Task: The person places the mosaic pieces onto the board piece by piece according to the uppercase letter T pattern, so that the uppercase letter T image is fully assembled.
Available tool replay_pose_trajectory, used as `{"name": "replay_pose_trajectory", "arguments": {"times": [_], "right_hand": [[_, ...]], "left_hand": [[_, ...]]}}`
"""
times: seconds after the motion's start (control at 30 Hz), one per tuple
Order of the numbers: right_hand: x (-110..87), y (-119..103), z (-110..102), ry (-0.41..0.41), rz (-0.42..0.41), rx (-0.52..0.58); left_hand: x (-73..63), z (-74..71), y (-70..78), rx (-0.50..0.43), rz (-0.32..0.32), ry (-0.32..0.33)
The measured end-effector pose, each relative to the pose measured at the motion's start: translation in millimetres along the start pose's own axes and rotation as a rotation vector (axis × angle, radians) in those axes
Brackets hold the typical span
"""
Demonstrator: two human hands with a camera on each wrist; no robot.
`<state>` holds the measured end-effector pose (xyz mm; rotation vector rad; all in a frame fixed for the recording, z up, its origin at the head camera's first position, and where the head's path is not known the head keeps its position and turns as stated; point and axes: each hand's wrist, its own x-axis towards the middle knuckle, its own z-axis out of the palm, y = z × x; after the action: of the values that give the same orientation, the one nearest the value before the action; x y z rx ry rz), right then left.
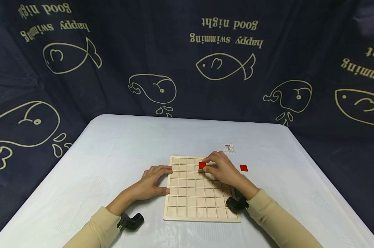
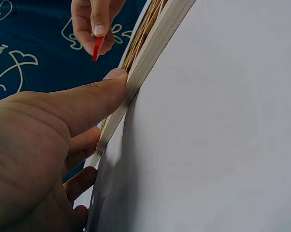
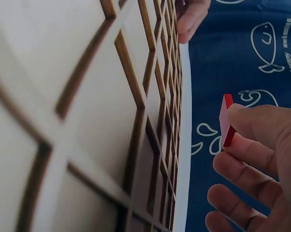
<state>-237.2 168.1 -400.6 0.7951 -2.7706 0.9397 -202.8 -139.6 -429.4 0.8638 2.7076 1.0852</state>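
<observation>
A wooden board (image 1: 182,201) divided into square cells lies on the white table. My right hand (image 1: 222,170) pinches a small red square tile (image 1: 202,165) by its edges, between thumb and fingers, over the board's far rows. From the right wrist, the tile (image 3: 226,121) shows thin and raised off the grid. At the board's left edge rests my left hand (image 1: 151,182), its fingertips and thumb touching the rim. Up close, the left thumb (image 2: 94,99) presses along the wooden side.
Another red tile (image 1: 243,167) lies right of the board. Green pieces (image 1: 238,193) are partly hidden beneath the right forearm. Beyond the board's far right corner sits a small gridded card (image 1: 228,148) with a red and green T pattern. A dark printed cloth (image 1: 187,100) hangs behind the table.
</observation>
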Motion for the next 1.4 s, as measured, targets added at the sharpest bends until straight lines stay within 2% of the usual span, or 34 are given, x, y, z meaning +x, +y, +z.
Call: {"name": "replay_pose_trajectory", "arguments": {"times": [0.53, 1.4], "right_hand": [[13.1, -9, 13, -0.022, -0.017, -0.034], [25.5, -12, 24, -0.089, 0.021, -0.079]], "left_hand": [[0.1, 0.2, 1.5, 0.009, 0.007, 0.007], [0.1, -0.1, 2.6, 0.022, 0.002, 0.01]]}}
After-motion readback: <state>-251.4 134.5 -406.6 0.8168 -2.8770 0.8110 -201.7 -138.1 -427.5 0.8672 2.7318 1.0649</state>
